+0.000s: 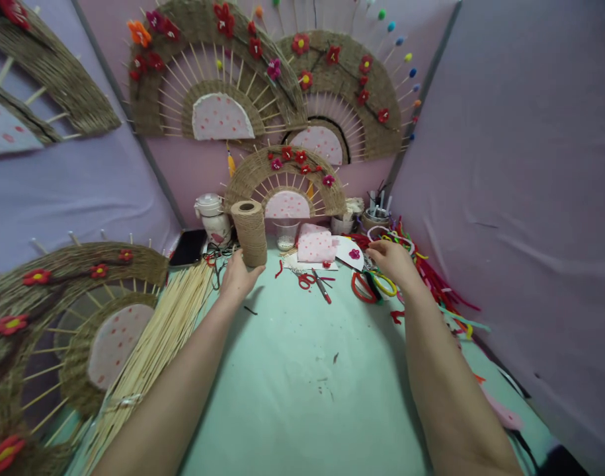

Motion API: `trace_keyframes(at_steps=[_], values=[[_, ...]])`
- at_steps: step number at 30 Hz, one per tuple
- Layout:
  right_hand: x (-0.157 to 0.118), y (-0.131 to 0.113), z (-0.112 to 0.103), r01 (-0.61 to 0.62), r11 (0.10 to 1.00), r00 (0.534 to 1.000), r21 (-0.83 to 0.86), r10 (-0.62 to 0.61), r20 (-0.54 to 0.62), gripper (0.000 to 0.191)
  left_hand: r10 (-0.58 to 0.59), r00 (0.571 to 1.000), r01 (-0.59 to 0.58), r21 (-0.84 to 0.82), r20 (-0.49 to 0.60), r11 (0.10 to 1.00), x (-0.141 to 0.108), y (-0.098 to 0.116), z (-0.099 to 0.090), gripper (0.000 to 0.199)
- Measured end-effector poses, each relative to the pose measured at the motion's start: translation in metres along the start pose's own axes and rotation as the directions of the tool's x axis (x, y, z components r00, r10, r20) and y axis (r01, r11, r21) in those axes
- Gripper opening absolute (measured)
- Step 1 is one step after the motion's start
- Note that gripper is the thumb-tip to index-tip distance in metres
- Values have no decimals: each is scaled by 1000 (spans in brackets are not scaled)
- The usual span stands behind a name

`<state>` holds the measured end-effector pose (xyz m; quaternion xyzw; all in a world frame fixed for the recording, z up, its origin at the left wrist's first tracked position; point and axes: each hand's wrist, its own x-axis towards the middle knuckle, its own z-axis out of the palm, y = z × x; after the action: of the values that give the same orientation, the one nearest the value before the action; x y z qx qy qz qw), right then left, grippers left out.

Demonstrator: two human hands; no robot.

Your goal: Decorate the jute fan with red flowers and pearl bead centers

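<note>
On the left, my left hand is wrapped round the lower part of a tall spool of brown twine, which stands upright with a slight tilt. My right hand reaches to the back right, its thumb and fingertips pinched together beside a heap of coloured pipe cleaners. What lies between those fingertips is too small to name. Just left of the right hand lies a white half-round piece with a magenta flower on it. Coiled red and yellow pipe cleaners lie below that hand.
Red-handled scissors and a craft knife lie mid-table near folded pink dotted cloth. A bundle of thin sticks, a phone and a white bottle are left. A woven fan stands behind; a pink glue gun lies right.
</note>
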<state>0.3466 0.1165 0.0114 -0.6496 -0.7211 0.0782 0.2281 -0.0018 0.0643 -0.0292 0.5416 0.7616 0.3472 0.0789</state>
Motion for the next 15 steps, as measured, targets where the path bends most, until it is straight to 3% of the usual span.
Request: trace_keyframes(at_steps=[5,8,15], values=[[-1,10,5,30,993,988,-116,-12,157,24,137,988,-139,-26,-68,990,-56,3,-9,36],[2,10,14,44,977,980,-208,-1,199,25,278,960,-279,-121,-26,953,-90,9,-10,18],[17,-17,57,209,910,953,-357,-108,284,29,430,896,-412,-152,109,898,-129,16,-2,27]])
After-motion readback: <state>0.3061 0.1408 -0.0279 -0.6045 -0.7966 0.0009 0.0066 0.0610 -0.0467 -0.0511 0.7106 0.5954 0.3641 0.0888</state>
